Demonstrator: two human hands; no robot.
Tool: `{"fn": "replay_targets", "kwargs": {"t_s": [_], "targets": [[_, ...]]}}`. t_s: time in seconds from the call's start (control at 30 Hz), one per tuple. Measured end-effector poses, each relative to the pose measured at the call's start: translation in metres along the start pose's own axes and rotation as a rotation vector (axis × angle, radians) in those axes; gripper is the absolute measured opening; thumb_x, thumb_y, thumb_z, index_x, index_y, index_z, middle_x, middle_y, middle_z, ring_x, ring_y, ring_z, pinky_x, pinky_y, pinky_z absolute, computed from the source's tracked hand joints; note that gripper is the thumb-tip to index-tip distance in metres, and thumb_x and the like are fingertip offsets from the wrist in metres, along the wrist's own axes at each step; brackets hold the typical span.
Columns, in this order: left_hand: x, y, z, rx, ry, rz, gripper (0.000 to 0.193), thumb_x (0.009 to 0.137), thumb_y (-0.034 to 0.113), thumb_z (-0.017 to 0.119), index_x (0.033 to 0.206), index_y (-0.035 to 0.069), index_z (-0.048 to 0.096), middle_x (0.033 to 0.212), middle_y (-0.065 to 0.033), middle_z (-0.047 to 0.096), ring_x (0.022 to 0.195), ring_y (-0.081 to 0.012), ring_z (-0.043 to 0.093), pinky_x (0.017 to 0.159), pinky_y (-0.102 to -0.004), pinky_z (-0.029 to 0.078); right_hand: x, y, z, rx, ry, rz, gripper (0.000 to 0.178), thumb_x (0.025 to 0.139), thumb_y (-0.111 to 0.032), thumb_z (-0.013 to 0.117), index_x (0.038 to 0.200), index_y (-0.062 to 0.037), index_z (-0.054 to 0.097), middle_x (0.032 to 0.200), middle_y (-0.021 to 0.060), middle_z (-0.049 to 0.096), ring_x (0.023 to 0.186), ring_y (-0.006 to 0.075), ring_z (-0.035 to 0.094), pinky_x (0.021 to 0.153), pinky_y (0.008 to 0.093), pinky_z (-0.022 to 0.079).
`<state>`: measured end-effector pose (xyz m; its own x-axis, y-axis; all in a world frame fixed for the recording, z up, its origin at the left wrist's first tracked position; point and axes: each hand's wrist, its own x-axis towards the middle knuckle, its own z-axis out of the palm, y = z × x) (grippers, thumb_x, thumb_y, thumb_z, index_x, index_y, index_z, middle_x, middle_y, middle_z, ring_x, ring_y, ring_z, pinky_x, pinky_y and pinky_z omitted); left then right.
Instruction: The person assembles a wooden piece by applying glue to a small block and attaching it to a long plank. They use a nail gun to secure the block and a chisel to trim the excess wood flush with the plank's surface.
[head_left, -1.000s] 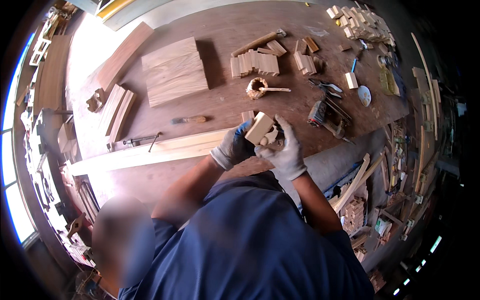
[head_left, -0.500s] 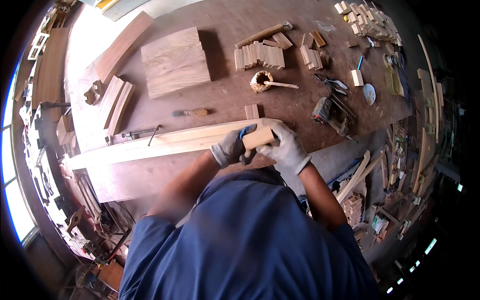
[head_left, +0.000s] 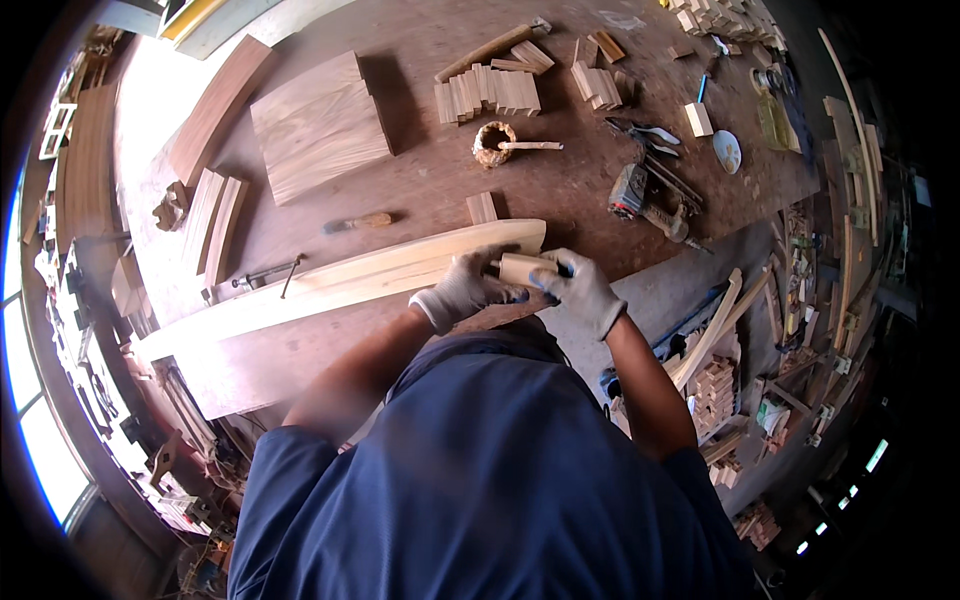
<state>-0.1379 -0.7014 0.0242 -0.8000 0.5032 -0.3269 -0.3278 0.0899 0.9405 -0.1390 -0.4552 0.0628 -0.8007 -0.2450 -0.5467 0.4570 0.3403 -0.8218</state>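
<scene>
Between my gloved hands I hold a small pale wooden block (head_left: 527, 268). My left hand (head_left: 468, 284) grips its left end, and my right hand (head_left: 586, 292) closes round its right end with the fingers over it. Right behind the hands lies a long pale wooden board (head_left: 400, 267), curved at its right end, stretching left along the front of the bench. A short wood piece (head_left: 482, 207) stands against the board's far edge. Part of the block is hidden by the gloves.
On the brown workbench (head_left: 420, 190) are a glue pot (head_left: 493, 145) with a stick, a brush (head_left: 358, 223), a power drill (head_left: 640, 200), pliers (head_left: 645, 130) and a clamp (head_left: 268, 275). Farther back lie a square wood panel (head_left: 322, 130), a row of small blocks (head_left: 488, 93) and a dish (head_left: 727, 152).
The wooden block has been turned in my hands and lies more level, with both hands gripping it differently. The whole bench has shifted slightly left in view.
</scene>
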Motion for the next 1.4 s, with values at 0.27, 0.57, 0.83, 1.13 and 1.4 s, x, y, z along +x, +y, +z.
{"fn": "replay_targets", "kwargs": {"t_s": [0.27, 0.57, 0.83, 1.13, 1.4], "targets": [[0.021, 0.028, -0.022, 0.625, 0.102, 0.243, 0.065, 0.079, 0.019, 0.088, 0.140, 0.010, 0.068, 0.131, -0.0190, 0.072, 0.120, -0.0457, 0.067, 0.102, -0.0495, 0.057, 0.048, -0.015, 0.001, 0.080, -0.062, 0.247, 0.048, 0.107, -0.048, 0.069, 0.103, -0.0008, 0.075, 0.081, 0.0049, 0.073, 0.060, 0.0113, 0.067, 0.056, 0.0288, 0.055], [0.044, -0.002, -0.113, 0.600, 0.103, -0.238, 0.067, 0.078, 0.017, 0.093, 0.138, -0.002, 0.069, 0.129, -0.0210, 0.077, 0.118, -0.0301, 0.074, 0.103, -0.0386, 0.058, 0.038, 0.011, -0.012, 0.131, 0.153, 0.263, 0.027, 0.105, -0.032, 0.075, 0.105, -0.0052, 0.074, 0.081, -0.0006, 0.069, 0.064, 0.0073, 0.061, 0.059, 0.0266, 0.051], [0.076, -0.008, -0.126, 0.558, -0.286, -0.413, 0.059, 0.073, 0.019, 0.095, 0.124, 0.000, 0.073, 0.111, -0.0138, 0.079, 0.102, -0.0254, 0.073, 0.092, -0.0376, 0.059, 0.022, 0.079, 0.005, 0.213, 0.139, 0.357, 0.019, 0.105, -0.026, 0.075, 0.105, -0.0073, 0.071, 0.081, -0.0011, 0.069, 0.067, 0.0071, 0.063, 0.060, 0.0251, 0.054], [0.077, -0.034, -0.115, 0.623, -0.281, -0.384, 0.070, 0.065, 0.024, 0.099, 0.127, 0.001, 0.075, 0.114, -0.0173, 0.080, 0.104, -0.0308, 0.076, 0.094, -0.0399, 0.061, 0.028, 0.072, 0.026, 0.276, 0.234, 0.257, 0.015, 0.098, -0.012, 0.080, 0.100, -0.0019, 0.070, 0.080, 0.0004, 0.069, 0.068, 0.0072, 0.063, 0.062, 0.0256, 0.052], [0.071, -0.012, -0.113, 0.602, -0.226, -0.383, 0.061, 0.067, 0.020, 0.094, 0.121, 0.001, 0.075, 0.111, -0.0154, 0.079, 0.103, -0.0290, 0.074, 0.093, -0.0396, 0.059, 0.030, 0.063, 0.023, 0.234, 0.225, 0.190, 0.013, 0.098, -0.010, 0.079, 0.103, -0.0010, 0.072, 0.083, 0.0004, 0.071, 0.070, 0.0062, 0.062, 0.065, 0.0250, 0.052]]}}
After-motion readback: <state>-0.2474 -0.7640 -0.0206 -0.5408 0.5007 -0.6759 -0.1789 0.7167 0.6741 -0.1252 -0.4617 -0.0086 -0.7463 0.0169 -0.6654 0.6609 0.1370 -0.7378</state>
